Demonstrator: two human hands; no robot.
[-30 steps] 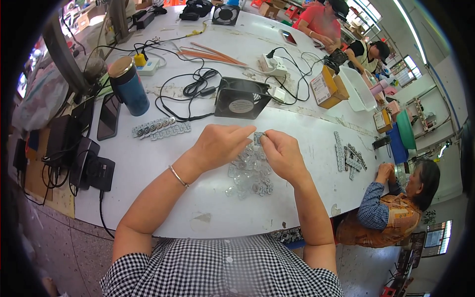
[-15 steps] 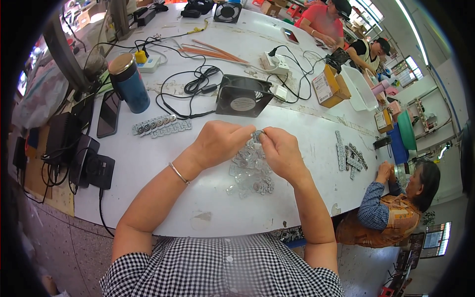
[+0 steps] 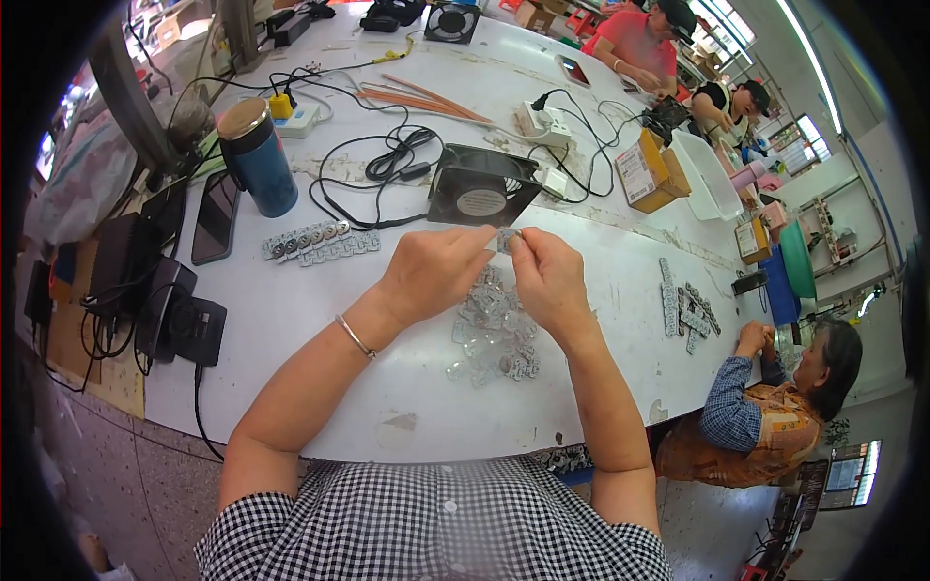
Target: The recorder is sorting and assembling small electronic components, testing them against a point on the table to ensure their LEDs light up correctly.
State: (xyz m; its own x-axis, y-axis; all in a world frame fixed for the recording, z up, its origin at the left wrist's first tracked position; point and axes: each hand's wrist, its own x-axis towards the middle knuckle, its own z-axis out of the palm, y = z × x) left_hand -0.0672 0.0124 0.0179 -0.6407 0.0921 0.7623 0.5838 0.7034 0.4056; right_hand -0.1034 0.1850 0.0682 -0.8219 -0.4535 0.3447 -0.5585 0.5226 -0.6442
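Note:
My left hand (image 3: 434,276) and my right hand (image 3: 552,281) meet in front of a black box fan (image 3: 482,186). Both are closed, fingertips pinching one small grey-clear part (image 3: 506,240) between them. Its exact kind is too small to make out. Just below my hands lies a loose pile of small clear plastic pieces (image 3: 492,329), partly hidden by my right hand. To the left of my left hand, similar grey parts (image 3: 325,244) lie in neat rows, some with round metal-coloured centres. More strips of such parts (image 3: 683,305) lie on the right.
Around the white table (image 3: 387,421) stand a blue flask (image 3: 260,165), a phone (image 3: 215,221), black adapters (image 3: 194,329), coiled cable (image 3: 397,155), power strips (image 3: 542,124) and a yellow carton (image 3: 647,172). One person (image 3: 775,407) sits close on the right; others work farther back.
Both hands have risen slightly away from the pile toward the fan, the small part still pinched between them. More of the pile's top shows.

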